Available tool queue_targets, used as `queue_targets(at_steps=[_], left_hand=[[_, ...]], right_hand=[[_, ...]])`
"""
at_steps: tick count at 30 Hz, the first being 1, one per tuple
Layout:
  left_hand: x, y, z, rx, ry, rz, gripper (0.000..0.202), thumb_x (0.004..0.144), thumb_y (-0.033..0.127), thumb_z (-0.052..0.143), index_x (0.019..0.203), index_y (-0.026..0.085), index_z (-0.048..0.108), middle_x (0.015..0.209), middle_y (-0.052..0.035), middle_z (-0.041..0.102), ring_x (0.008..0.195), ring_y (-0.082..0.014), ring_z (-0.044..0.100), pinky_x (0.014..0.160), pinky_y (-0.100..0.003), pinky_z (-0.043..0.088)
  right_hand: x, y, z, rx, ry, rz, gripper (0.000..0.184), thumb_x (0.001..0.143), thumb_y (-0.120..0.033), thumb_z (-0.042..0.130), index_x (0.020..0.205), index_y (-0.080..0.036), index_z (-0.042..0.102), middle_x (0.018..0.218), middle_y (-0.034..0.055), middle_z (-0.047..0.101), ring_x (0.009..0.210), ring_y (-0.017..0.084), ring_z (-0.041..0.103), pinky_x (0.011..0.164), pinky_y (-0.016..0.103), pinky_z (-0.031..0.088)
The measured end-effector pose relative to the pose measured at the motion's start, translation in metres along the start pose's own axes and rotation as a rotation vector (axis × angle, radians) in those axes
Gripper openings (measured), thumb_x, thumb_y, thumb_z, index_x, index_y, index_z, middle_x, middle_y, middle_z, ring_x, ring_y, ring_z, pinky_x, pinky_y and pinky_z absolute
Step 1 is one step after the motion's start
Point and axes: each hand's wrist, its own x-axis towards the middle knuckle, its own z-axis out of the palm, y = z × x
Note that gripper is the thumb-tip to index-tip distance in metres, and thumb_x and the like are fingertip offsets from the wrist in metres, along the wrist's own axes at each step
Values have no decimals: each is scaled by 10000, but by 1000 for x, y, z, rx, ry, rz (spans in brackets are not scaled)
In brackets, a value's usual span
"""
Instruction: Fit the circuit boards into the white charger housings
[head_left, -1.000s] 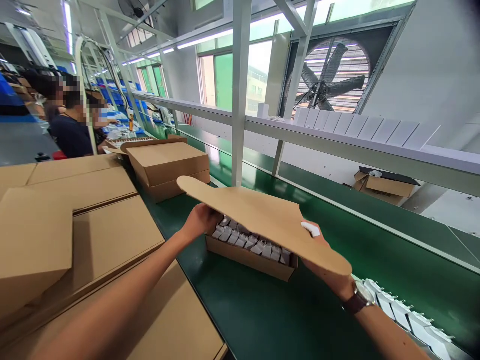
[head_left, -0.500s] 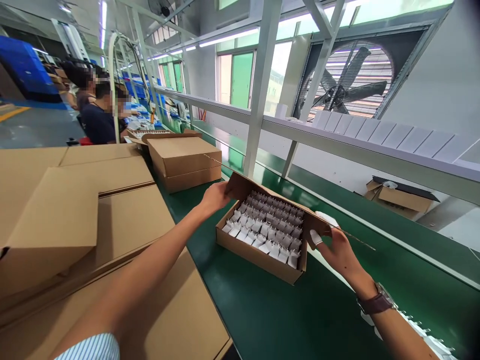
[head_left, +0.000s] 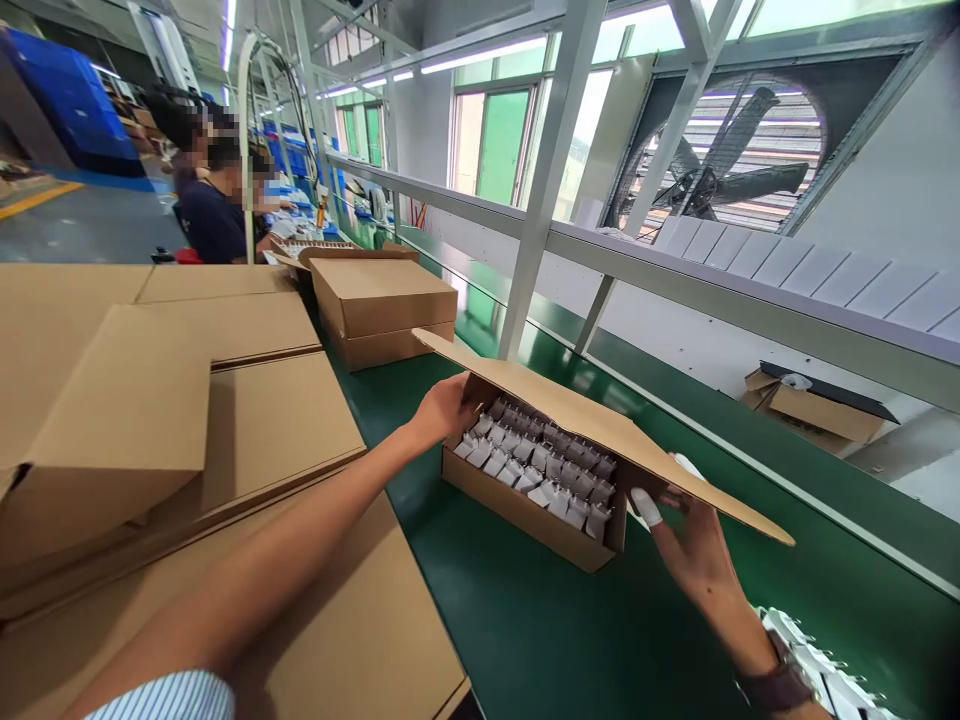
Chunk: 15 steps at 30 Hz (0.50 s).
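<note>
A brown cardboard box (head_left: 525, 505) lies on the green conveyor belt (head_left: 570, 640), filled with rows of several small white parts (head_left: 540, 465). Its long lid flap (head_left: 600, 430) slants over the far side of the box. My left hand (head_left: 442, 410) grips the box's left end at the flap's corner. My right hand (head_left: 694, 545), with white covers on two fingertips, pinches the right end under the flap. A dark watch sits on my right wrist.
Closed cardboard boxes (head_left: 187, 400) are stacked on my left, another box (head_left: 382, 310) farther up the belt. White parts (head_left: 825, 670) lie on the belt by my right wrist. A white frame post (head_left: 547, 190) rises behind. People (head_left: 217, 200) sit far left.
The lid flap first covered the box, then swung open showing the parts, and now comes back down partway over it. My right hand moved lower along the right end.
</note>
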Motion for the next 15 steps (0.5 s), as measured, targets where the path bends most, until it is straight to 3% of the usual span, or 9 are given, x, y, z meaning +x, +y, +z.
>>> queue_targets(at_steps=[2, 4, 6, 9, 12, 15], left_hand=[[-1, -1, 1, -3, 6, 13, 247, 844, 415, 605, 908, 190, 685, 766, -79, 736, 747, -289, 674, 611, -312, 438], [0, -3, 2, -2, 20, 25, 254, 853, 417, 600, 902, 177, 671, 750, -67, 716, 734, -263, 648, 612, -298, 422], [4, -3, 2, 5, 37, 36, 250, 863, 413, 592, 884, 171, 654, 724, -51, 685, 718, -236, 614, 611, -285, 396], [6, -4, 4, 12, 65, 45, 257, 894, 426, 564, 870, 179, 629, 708, -34, 644, 685, -204, 564, 609, -279, 366], [1, -8, 10, 9, 116, 46, 278, 944, 440, 505, 877, 193, 614, 752, -50, 637, 688, -203, 564, 632, -291, 378], [-4, -16, 19, -11, 151, 60, 294, 978, 442, 467, 927, 196, 620, 803, -67, 644, 716, -212, 594, 660, -305, 411]], right_hand=[[-28, -4, 3, -57, 70, 45, 467, 951, -527, 616, 1336, -277, 530, 1106, 128, 659, 883, 332, 704, 768, 548, 614], [-51, -15, 6, -67, -27, -141, 364, 985, -409, 574, 1339, -328, 553, 1203, 139, 645, 1024, 356, 694, 842, 571, 605], [-55, -35, 11, -68, -138, -359, 436, 984, -297, 557, 1413, -364, 522, 1249, 142, 651, 1094, 371, 675, 863, 588, 594], [-22, -69, 29, -69, -222, -468, 504, 985, -224, 528, 1473, -345, 484, 1291, 140, 657, 1167, 362, 654, 944, 594, 570], [36, -89, 67, -71, -342, -368, 369, 992, -257, 499, 1350, -264, 584, 1300, 143, 661, 1234, 342, 632, 1037, 553, 542], [90, -87, 119, -92, -439, -276, 281, 931, -206, 514, 1186, -231, 629, 1113, 117, 725, 1079, 315, 694, 921, 483, 592]])
